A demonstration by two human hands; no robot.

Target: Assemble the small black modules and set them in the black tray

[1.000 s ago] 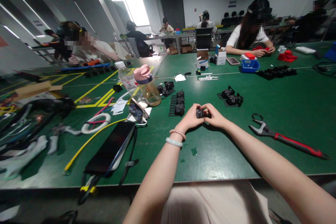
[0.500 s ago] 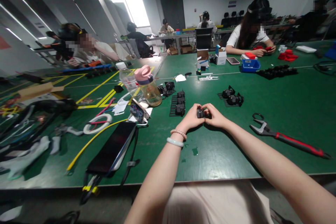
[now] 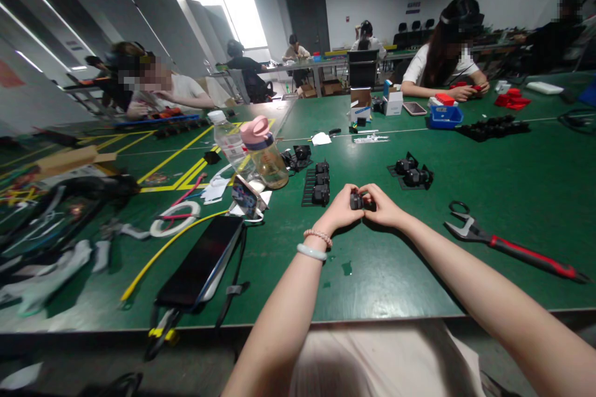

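Observation:
A small black blocky part (image 3: 357,201) is held between my two hands just above the green table (image 3: 395,273). My left hand (image 3: 342,208) closes on its left side, with a beaded bracelet and a pale bangle at the wrist. Fingers of my right hand (image 3: 382,206) curl round its right side, and the fingertips of both hands meet. Much of the part is hidden by the fingers. Left of my hands lies a black slotted plate with several dark blocks (image 3: 321,183). To the right sits a pair of similar black parts (image 3: 412,172) on plates.
An adjustable wrench (image 3: 512,248) with a red-black handle lies right. Left are a pink-lidded bottle (image 3: 265,152), a clear bottle (image 3: 228,139), a propped phone (image 3: 248,197), a black power bank-like slab (image 3: 200,263) and a yellow cable (image 3: 162,251). A blue bin (image 3: 444,116) stands farther back; co-workers sit across.
My hands keep almost the same pose around the black part. At the far left, a co-worker's head and arm have shifted slightly. The whole view has moved a little.

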